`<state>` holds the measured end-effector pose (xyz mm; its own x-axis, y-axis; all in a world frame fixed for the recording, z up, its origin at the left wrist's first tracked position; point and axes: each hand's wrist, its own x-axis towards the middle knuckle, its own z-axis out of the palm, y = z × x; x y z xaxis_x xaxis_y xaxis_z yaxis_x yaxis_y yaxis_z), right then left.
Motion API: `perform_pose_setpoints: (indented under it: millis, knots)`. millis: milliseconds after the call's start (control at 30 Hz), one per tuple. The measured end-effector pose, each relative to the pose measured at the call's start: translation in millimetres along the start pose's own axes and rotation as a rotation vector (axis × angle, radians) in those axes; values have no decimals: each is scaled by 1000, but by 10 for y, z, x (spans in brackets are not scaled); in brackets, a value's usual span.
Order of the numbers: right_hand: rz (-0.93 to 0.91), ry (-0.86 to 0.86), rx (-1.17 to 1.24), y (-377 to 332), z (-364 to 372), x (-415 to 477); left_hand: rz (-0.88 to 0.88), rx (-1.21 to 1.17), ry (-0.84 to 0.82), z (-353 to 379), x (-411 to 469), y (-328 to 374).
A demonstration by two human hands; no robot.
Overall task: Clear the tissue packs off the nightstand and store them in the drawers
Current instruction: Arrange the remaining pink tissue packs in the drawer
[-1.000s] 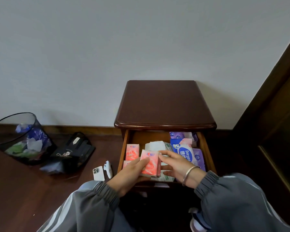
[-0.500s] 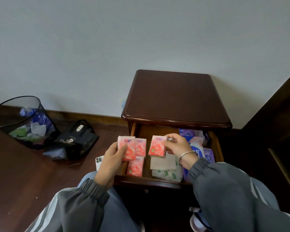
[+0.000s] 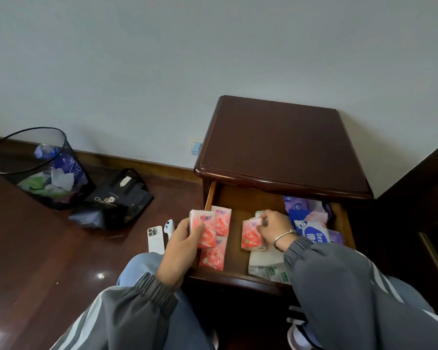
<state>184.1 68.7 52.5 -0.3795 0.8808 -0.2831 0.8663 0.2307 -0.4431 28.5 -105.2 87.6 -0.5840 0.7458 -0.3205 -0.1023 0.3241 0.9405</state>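
The dark wooden nightstand [image 3: 276, 145] has a bare top, and its top drawer [image 3: 238, 275] is pulled out. My left hand [image 3: 180, 248] grips a pink tissue pack [image 3: 204, 231] over the drawer's left side. Two more pink packs [image 3: 221, 222] [image 3: 213, 256] lie in the drawer beside and below it. My right hand [image 3: 273, 229] holds another pink pack [image 3: 250, 236] in the drawer's middle. Blue and purple tissue packs [image 3: 311, 223] fill the right side. White and green packs [image 3: 268, 266] lie at the front under my right sleeve.
On the wooden floor left of the nightstand lie a white phone [image 3: 155, 238] and a small white device [image 3: 169, 226]. A black bag [image 3: 119, 198] and a mesh wastebasket [image 3: 41, 170] with rubbish stand further left. Dark wooden furniture [image 3: 425, 203] stands at the right.
One second ago both hands held a single pink pack together. Now each hand holds its own pack, the left moved to the drawer's left side. The view shifted so the nightstand sits further right.
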Motion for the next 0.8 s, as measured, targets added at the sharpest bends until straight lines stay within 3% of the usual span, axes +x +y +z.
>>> perform_pose_setpoints:
  millis: [200,333,700,800]
  knots:
    - [107,-8,489,0,-53,17,-24,-17,6,14,0,23]
    - [140,-45,529,-160,52,48,-27,-37,18,8,-8,24]
    - [-261,-26,-185,-12,86,-31,-46,1,24,-9,-20,30]
    - [-275,-145,-257,102,15,-40,-52,-1,24,-19,-25,34]
